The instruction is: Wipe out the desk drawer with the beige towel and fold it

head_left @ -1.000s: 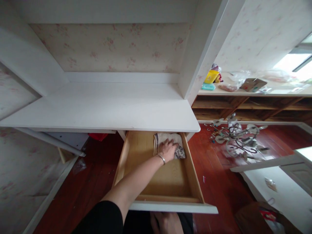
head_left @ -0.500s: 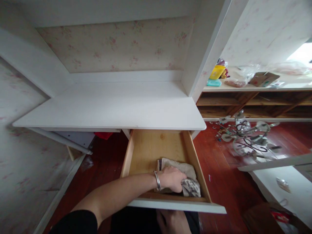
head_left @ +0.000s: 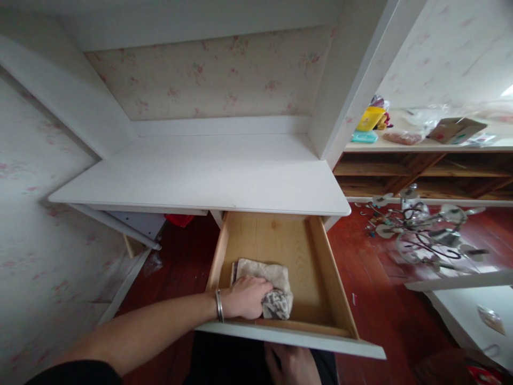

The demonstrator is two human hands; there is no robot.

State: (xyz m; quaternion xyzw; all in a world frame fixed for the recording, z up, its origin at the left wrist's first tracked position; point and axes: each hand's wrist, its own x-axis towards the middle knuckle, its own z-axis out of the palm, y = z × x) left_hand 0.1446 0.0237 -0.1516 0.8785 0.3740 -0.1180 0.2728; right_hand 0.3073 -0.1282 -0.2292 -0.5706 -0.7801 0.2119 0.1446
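Note:
My left hand [head_left: 246, 297], a silver bangle at its wrist, reaches into the pulled-out wooden drawer [head_left: 316, 267]. Its fingers are closed on a folded beige cloth [head_left: 270, 271], which has a dark-and-white patterned part bunched at the fingertips. The cloth lies against the drawer bottom, near the front left. Below the white drawer front, at the lower edge of the view, is my right hand [head_left: 296, 366]. The drawer front and shadow hide most of its fingers, so its grip cannot be made out.
Above the drawer spreads a white desk top [head_left: 216, 171] with a hutch. A chandelier [head_left: 428, 230] lies on the red wood floor at the right. Behind it a low shelf [head_left: 372, 170] carries a yellow container [head_left: 369, 118], a cardboard box [head_left: 457, 130] and plastic bags.
My left hand has slid the cloth from the drawer's right front to its left front. The whole view has shifted slightly. My right hand stays below the drawer front.

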